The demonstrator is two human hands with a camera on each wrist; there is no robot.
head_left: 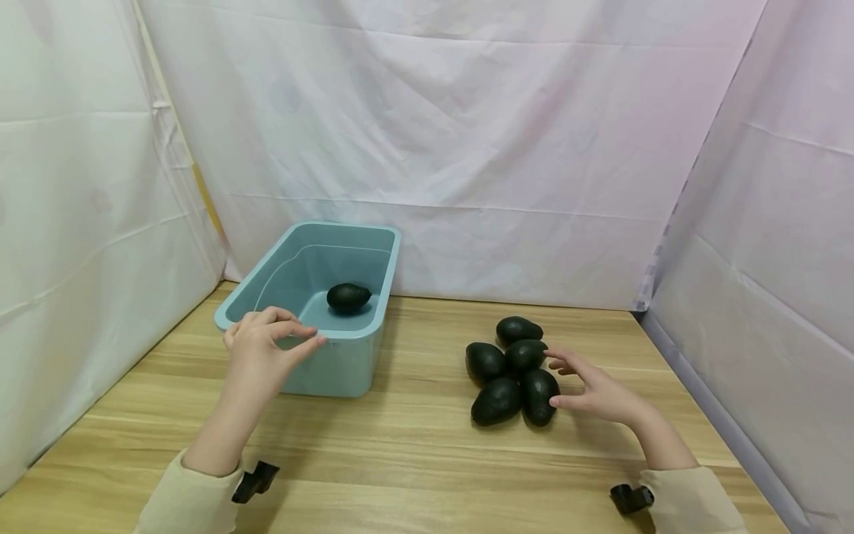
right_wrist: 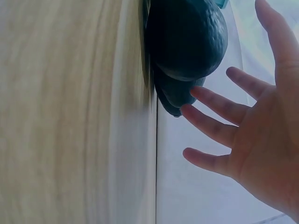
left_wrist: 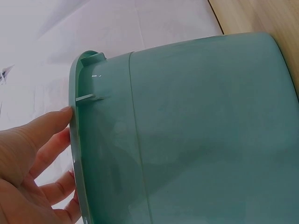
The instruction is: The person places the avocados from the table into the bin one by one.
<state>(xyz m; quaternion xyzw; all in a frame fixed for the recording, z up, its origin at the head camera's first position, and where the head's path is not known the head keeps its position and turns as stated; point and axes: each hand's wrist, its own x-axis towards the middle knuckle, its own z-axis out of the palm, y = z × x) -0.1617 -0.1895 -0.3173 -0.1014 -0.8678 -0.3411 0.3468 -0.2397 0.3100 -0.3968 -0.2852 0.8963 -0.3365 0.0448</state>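
Note:
A dark green avocado (head_left: 348,298) lies inside the light blue plastic bin (head_left: 336,363). My left hand (head_left: 267,343) is at the bin's front rim, thumb and fingers loosely bent; in the left wrist view the thumb tip (left_wrist: 67,111) meets the rim edge, and the other fingertips are partly hidden behind it. Whether they press on the rim is unclear. Several more avocados lie grouped on the table, including a near one (head_left: 497,401) and a far one (head_left: 519,330). My right hand (head_left: 594,389) is spread beside the group's right side, close to an avocado (head_left: 540,397), holding nothing.
The wooden table (head_left: 414,475) carries everything. White cloth (head_left: 467,148) hangs behind the table and on both sides. The bin stands at the back left, near the rear cloth. A black wrist mount (head_left: 256,480) is on the left sleeve, another black mount (head_left: 631,499) on the right.

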